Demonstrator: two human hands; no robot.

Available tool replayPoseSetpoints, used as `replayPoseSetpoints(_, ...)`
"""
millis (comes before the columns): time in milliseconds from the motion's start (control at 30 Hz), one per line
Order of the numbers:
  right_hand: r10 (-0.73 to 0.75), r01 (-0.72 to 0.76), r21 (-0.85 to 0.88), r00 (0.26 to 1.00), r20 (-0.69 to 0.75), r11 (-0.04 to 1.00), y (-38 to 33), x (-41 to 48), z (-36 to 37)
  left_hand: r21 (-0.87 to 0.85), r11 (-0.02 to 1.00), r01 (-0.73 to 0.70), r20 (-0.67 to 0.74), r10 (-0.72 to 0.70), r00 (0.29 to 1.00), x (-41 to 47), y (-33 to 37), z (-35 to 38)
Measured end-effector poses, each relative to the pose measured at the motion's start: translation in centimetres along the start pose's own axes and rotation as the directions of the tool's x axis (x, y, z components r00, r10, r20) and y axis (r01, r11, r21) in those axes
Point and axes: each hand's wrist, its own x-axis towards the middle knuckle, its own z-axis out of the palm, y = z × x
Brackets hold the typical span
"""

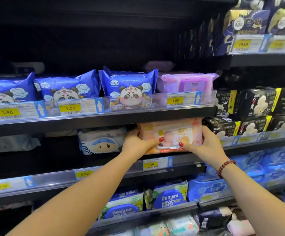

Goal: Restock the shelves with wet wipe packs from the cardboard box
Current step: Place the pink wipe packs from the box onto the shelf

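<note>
Pink wipe pack (172, 133) at shelf (56, 178); left hand (136, 143), right hand (206, 145) fingers (208, 133) gripping sides.

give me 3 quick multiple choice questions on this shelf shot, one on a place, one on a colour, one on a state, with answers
1. Where is the pink pack?
A) top shelf
B) the shelf just under the panda packs
C) bottom shelf

2. What colour is the pack right of the panda packs?
A) green
B) purple
C) orange

3. How is the pink pack held?
A) one hand alone
B) lying untouched
C) both hands grip it

Answers:
1 B: it is directly beneath the panda row, beside the white pack.
2 B: the purple pack stands at that row's right end.
3 C: the left hand and right hand clasp its two ends, thumbs on its face.
</note>
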Motion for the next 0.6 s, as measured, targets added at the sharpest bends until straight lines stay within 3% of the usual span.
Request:
replayPoseSetpoints(133,0.003,-0.002,0.091,1.0,-0.016,0.996,0.3,0.2,-0.3,0.099,0.992,-0.078,0.006,0.077,0.997,-0.4,-0.3,0.0)
replayPoseSetpoints(300,-0.024,0.026,0.036,0.999,-0.048,0.999,0.2,0.6,-0.2,0.105,0.99,-0.099,-0.029,0.102,0.994,-0.4,-0.4,0.4)
replayPoseSetpoints(467,-0.084,0.073,-0.226,0.996,-0.04,0.971,-0.1,0.0,-0.1,0.192,0.974,-0.122,-0.007,0.126,0.992,0.2,0.2,0.9)
replayPoseSetpoints(600,-0.104,0.075,-0.339,0.992,-0.069,0.938,-0.4,0.2,0.1,0.222,0.974,-0.052,0.025,0.048,0.999,1.1,1.0,1.1)
